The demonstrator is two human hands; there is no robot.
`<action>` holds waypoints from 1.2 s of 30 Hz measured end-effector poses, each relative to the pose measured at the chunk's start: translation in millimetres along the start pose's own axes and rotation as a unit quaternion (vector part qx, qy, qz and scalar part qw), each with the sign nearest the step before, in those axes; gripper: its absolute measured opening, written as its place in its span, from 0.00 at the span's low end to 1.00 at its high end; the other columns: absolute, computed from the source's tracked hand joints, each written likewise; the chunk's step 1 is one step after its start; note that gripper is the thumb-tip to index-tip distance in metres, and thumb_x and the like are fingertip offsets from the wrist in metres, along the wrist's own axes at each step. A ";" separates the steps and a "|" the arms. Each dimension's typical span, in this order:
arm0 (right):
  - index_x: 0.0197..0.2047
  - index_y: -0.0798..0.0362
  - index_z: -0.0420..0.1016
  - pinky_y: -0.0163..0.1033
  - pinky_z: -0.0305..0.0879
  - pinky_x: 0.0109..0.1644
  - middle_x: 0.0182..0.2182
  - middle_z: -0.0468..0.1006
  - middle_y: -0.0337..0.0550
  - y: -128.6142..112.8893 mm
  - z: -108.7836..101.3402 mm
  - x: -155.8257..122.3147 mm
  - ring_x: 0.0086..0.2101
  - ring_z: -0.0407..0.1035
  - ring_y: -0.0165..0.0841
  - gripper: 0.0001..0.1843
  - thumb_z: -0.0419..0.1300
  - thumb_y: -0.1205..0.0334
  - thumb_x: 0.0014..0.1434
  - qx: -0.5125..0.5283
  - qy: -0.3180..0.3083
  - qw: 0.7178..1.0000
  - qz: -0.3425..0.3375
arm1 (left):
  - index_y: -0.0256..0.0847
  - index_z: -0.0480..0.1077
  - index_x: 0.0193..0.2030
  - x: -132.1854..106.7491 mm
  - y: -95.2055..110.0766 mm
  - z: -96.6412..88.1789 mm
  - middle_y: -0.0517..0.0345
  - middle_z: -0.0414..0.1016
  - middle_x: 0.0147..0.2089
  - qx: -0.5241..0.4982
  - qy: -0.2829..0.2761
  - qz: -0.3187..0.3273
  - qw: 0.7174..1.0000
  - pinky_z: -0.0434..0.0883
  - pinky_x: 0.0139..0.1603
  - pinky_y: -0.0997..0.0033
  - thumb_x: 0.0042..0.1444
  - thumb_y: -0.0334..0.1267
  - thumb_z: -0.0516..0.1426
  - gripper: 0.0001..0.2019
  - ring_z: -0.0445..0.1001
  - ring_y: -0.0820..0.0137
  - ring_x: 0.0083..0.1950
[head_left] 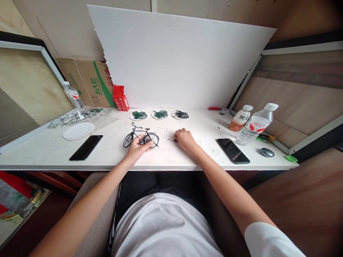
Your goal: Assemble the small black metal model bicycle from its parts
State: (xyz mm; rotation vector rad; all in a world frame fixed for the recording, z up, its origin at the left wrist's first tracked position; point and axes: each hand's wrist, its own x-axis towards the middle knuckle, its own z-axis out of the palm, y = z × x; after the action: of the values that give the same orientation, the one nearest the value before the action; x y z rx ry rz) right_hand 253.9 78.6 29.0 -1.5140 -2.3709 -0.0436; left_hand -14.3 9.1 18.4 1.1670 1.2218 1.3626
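Observation:
A small black model bicycle (153,139) stands upright just above the white table, its front wheel to the left. My left hand (138,150) is closed around its lower middle, between the wheels, and hides part of the frame. Some way to the right, my right hand (185,140) rests on the tabletop with its fingers curled and pressed together. A thin dark sliver (172,139) sticks out to the left at its fingertips; its kind is too small to tell.
Behind stand small plates with green parts (139,115), more green parts (160,114) and black parts (181,114). Phones (86,147) (233,151) lie on both sides. Bottles (254,125) and a mouse (267,152) are right, stacked white plates (78,131) left. A white board (182,64) leans behind.

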 end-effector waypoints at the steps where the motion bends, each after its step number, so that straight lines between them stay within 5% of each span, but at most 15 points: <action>1: 0.44 0.57 0.80 0.49 0.67 0.50 0.44 0.84 0.62 -0.6 0.9 0.1 0.49 0.72 0.50 0.11 0.56 0.69 0.72 0.019 0.015 1.000 -0.005 | 0.40 0.72 0.49 -0.1 0.1 0.3 0.52 0.83 0.46 0.000 0.001 -0.001 1.000 0.79 0.41 0.66 0.39 0.52 0.78 0.34 0.83 0.65 0.37; 4: 0.46 0.55 0.78 0.45 0.70 0.49 0.44 0.84 0.56 -4.0 2.5 1.0 0.45 0.75 0.43 0.08 0.57 0.65 0.74 0.148 0.060 0.987 -0.028 | 0.40 0.72 0.50 0.1 -0.4 0.4 0.53 0.83 0.46 0.003 0.001 -0.004 1.000 0.79 0.41 0.66 0.39 0.52 0.78 0.35 0.83 0.65 0.37; 8: 0.42 0.52 0.79 0.43 0.75 0.42 0.38 0.85 0.47 -16.0 3.9 1.1 0.36 0.78 0.38 0.10 0.62 0.54 0.72 0.346 0.111 0.932 -0.023 | 0.40 0.72 0.51 1.0 -2.3 -0.9 0.54 0.83 0.47 0.009 -0.007 -0.005 1.000 0.79 0.41 0.67 0.40 0.52 0.78 0.35 0.83 0.66 0.37; 14: 0.45 0.51 0.84 0.47 0.79 0.37 0.43 0.85 0.50 -30.9 14.8 -0.8 0.35 0.80 0.41 0.23 0.66 0.39 0.67 0.485 0.160 0.859 0.027 | 0.40 0.72 0.50 3.0 -5.2 -2.2 0.54 0.83 0.47 0.007 -0.006 -0.004 1.000 0.79 0.41 0.66 0.41 0.52 0.78 0.34 0.83 0.67 0.36; 21: 0.48 0.49 0.84 0.50 0.77 0.46 0.38 0.78 0.49 -30.2 29.5 -0.4 0.38 0.75 0.40 0.21 0.54 0.46 0.77 0.346 0.216 0.912 -0.040 | 0.41 0.71 0.51 -0.7 -0.8 0.8 0.56 0.83 0.45 -0.001 -0.001 -0.015 1.000 0.80 0.43 0.65 0.40 0.51 0.78 0.35 0.83 0.66 0.37; 24: 0.46 0.50 0.81 0.49 0.75 0.46 0.41 0.78 0.50 -33.9 29.3 -1.9 0.41 0.74 0.41 0.18 0.53 0.51 0.78 0.318 0.195 0.925 -0.071 | 0.42 0.71 0.51 -1.7 0.0 2.1 0.55 0.83 0.46 -0.005 0.002 -0.012 1.000 0.81 0.45 0.63 0.40 0.50 0.78 0.35 0.83 0.65 0.38; 36: 0.46 0.48 0.79 0.49 0.72 0.50 0.43 0.82 0.48 -36.0 26.4 -4.0 0.45 0.74 0.42 0.12 0.56 0.54 0.77 0.304 0.179 0.927 -0.124 | 0.41 0.71 0.53 2.6 -8.7 -0.6 0.52 0.83 0.49 0.011 0.001 0.005 1.000 0.81 0.45 0.63 0.43 0.51 0.77 0.34 0.84 0.64 0.40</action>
State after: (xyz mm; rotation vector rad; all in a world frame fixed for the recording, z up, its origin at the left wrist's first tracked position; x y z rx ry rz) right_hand 216.7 64.7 8.2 -0.8287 -1.9994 0.3031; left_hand -14.8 12.3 9.9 1.1891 1.2353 1.3618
